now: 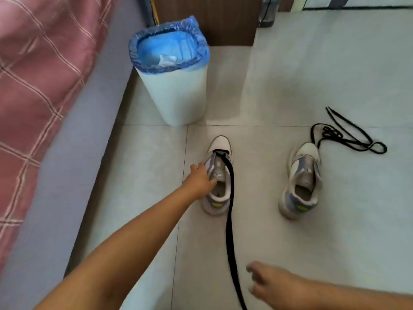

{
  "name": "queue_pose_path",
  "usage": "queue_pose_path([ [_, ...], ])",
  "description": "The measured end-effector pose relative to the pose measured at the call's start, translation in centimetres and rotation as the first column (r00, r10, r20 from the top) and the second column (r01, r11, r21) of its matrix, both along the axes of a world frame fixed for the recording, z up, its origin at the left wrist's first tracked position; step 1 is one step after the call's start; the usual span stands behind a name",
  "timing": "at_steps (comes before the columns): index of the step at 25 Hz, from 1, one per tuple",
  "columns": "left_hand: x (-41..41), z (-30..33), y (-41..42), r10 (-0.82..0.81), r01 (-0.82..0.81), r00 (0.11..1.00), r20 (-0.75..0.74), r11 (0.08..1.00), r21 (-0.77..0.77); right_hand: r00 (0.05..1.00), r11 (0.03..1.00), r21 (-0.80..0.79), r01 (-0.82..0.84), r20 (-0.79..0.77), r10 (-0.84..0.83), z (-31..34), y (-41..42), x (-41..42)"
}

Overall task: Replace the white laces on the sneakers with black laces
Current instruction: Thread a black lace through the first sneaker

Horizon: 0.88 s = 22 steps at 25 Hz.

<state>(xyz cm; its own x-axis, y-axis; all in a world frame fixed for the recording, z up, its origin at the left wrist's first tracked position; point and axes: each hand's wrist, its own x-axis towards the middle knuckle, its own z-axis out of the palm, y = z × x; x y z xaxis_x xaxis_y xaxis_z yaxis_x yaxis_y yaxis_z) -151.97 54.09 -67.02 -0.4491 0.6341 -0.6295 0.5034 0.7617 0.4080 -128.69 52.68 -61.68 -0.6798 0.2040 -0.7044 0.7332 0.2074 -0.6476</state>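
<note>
- The left sneaker (218, 186), mesh-sided, stands mid-floor (312, 63) on pale tiles, a flat black lace (230, 220) threaded at its toe.
- The left hand (199, 181) grips its collar.
- The right hand (268, 285), blurred, seems released.
- The second black lace (344, 135) lies tangled by the right sneaker (301, 182).

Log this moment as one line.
left hand: grips left sneaker | black lace: threaded at toe | right hand: open

White bin (178, 97) with blue liner (168, 49) beside pink checked bedding (38, 74).
</note>
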Motion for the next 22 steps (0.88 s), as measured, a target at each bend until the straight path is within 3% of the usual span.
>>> queue_pose_path([
  [2, 0.2, -1.4, 0.4, 0.012, -0.01, 0.998, -0.061, 0.999, 0.042, 0.974, 0.932, 0.285, 0.226, -0.067, -0.216, -2.5, 4.2, -4.3],
  [4, 0.5, -2.2, 0.7, 0.058, -0.054, 0.998, -0.036, 0.995, 0.088, 0.882, 0.813, 0.342, 0.471, -0.2, -0.426, -3.7, 8.0, -9.1],
  [6, 1.4, -2.8, 0.5, 0.109, -0.11, 0.994, 0.009, 0.986, 0.126, 0.869, 0.812, 0.31, 0.494, -0.184, -0.459, -4.9, 10.7, -12.9],
  [9, 3.2, -2.9, -0.6, 0.159, -0.16, 0.987, 0.014, 0.984, 0.073, 0.981, 0.877, 0.448, 0.175, -0.005, -0.194, -5.7, 11.1, -13.7],
  [13, 5.3, -3.1, -2.1, 0.037, -0.046, 0.982, -0.183, 0.998, -0.045, 0.975, 0.771, 0.619, -0.149, 0.222, 0.01, -3.5, 10.6, -14.0],
  [15, 5.8, -3.1, -2.3, 0.063, -0.071, 0.982, -0.176, 0.997, -0.034, 0.954, 0.647, 0.705, -0.289, 0.272, 0.128, -2.6, 9.2, -13.7],
  [17, 5.9, -2.8, -2.3, 0.099, -0.102, 0.986, -0.137, 0.995, -0.014, 0.884, 0.324, 0.878, -0.351, 0.197, 0.424, -3.5, 6.9, -12.1],
  [18, 5.8, -2.7, -2.1, 0.11, -0.112, 0.987, -0.118, 0.994, -0.006, 0.825, 0.23, 0.898, -0.375, 0.21, 0.525, -3.9, 5.8, -11.0],
  [20, 5.8, -2.4, -1.8, 0.165, -0.167, 0.982, -0.091, 0.986, -0.01, 0.762, 0.15, 0.922, -0.357, 0.194, 0.618, -5.1, 5.3, -9.1],
  [22, 6.2, -2.1, -1.5, 0.285, -0.285, 0.958, -0.012, 0.958, -0.001, 0.741, 0.154, 0.924, -0.35, 0.172, 0.649, -5.7, 6.2, -8.2],
])
